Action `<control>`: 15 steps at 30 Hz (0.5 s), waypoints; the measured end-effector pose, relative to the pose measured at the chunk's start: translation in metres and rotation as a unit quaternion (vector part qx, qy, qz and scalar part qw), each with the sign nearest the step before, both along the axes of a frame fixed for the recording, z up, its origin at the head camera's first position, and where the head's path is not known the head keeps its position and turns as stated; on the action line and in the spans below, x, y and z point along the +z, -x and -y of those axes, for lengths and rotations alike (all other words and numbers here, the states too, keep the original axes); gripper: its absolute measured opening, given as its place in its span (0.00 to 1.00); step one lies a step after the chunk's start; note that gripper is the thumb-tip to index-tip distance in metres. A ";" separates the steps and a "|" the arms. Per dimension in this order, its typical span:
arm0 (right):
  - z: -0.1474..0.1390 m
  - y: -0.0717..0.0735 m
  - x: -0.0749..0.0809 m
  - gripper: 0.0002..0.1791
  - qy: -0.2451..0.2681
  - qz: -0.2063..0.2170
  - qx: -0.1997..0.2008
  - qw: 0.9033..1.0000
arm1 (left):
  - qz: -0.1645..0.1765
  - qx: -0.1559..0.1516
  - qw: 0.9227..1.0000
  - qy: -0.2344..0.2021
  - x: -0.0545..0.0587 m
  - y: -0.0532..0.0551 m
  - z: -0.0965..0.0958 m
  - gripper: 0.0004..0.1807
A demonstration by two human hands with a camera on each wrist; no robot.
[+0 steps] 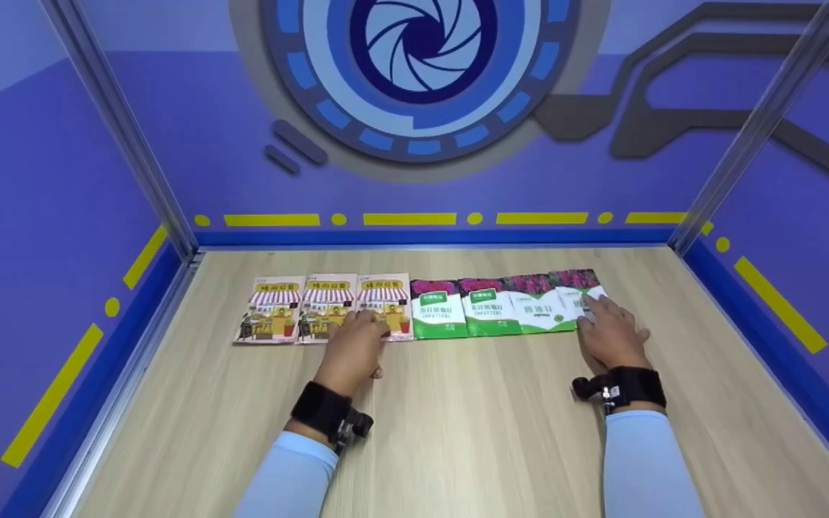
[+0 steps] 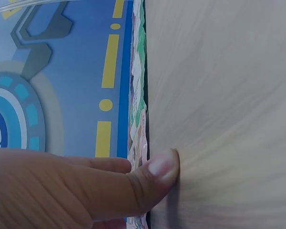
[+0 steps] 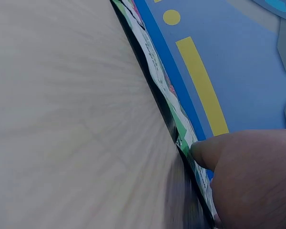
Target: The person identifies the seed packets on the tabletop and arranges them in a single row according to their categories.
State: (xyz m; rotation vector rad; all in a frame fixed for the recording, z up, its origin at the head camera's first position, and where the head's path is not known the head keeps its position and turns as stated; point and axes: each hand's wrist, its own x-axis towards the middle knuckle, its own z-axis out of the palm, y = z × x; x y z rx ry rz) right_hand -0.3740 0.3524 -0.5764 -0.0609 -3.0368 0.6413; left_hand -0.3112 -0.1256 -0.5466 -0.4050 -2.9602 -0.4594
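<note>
A row of flat, thin packets lies across the wooden table. On its left are three pink packets [image 1: 268,311] printed with a striped awning and a stall. Several green-and-white packets [image 1: 438,311] with pink flowers continue the row to the right. My left hand [image 1: 354,344] rests with its fingers over the second and third pink packets, thumb [image 2: 163,168] down at their near edge. At the right end, my right hand [image 1: 612,335] touches the last green-and-white packet [image 1: 574,293], fingers laid over its right side. In the right wrist view, that row's edge [image 3: 181,131] looks slightly raised and wavy.
The wooden table [image 1: 472,424] extends toward me in front of the row. A blue-purple printed back wall [image 1: 191,144] stands behind it, with side walls left and right and metal posts [image 1: 123,129] at the corners. Both wrists wear black straps [image 1: 321,410] with small cameras.
</note>
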 end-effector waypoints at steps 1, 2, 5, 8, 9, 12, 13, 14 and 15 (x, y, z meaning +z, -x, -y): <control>0.001 0.001 0.000 0.32 0.001 -0.002 -0.001 1.000 | -0.002 0.000 1.000 -0.002 0.000 0.000 0.001 0.37; 0.002 0.001 0.001 0.32 0.003 -0.004 -0.001 1.000 | -0.004 -0.001 1.000 -0.003 0.000 0.000 0.001 0.36; 0.003 0.002 0.003 0.32 0.008 -0.006 -0.006 1.000 | -0.007 0.001 1.000 -0.006 -0.001 0.000 0.001 0.33; 0.004 0.002 0.004 0.32 0.011 -0.005 -0.012 1.000 | -0.006 0.001 1.000 -0.005 -0.001 0.000 0.001 0.32; 0.004 0.002 0.004 0.32 0.012 -0.005 -0.015 1.000 | -0.007 -0.001 1.000 -0.004 -0.001 0.001 0.001 0.33; 0.003 0.002 0.006 0.32 0.015 -0.008 -0.024 1.000 | -0.011 -0.006 1.000 -0.001 0.001 0.002 0.000 0.36; 0.004 0.002 0.008 0.32 0.017 -0.009 -0.027 0.999 | -0.011 -0.007 1.000 0.002 0.002 0.003 0.000 0.36; 0.004 0.002 0.009 0.32 0.019 -0.012 -0.029 0.999 | -0.013 -0.007 1.000 0.002 0.003 0.004 -0.001 0.36; 0.004 0.003 0.011 0.33 0.021 -0.014 -0.032 0.999 | -0.014 -0.007 1.000 0.004 0.004 0.005 -0.001 0.36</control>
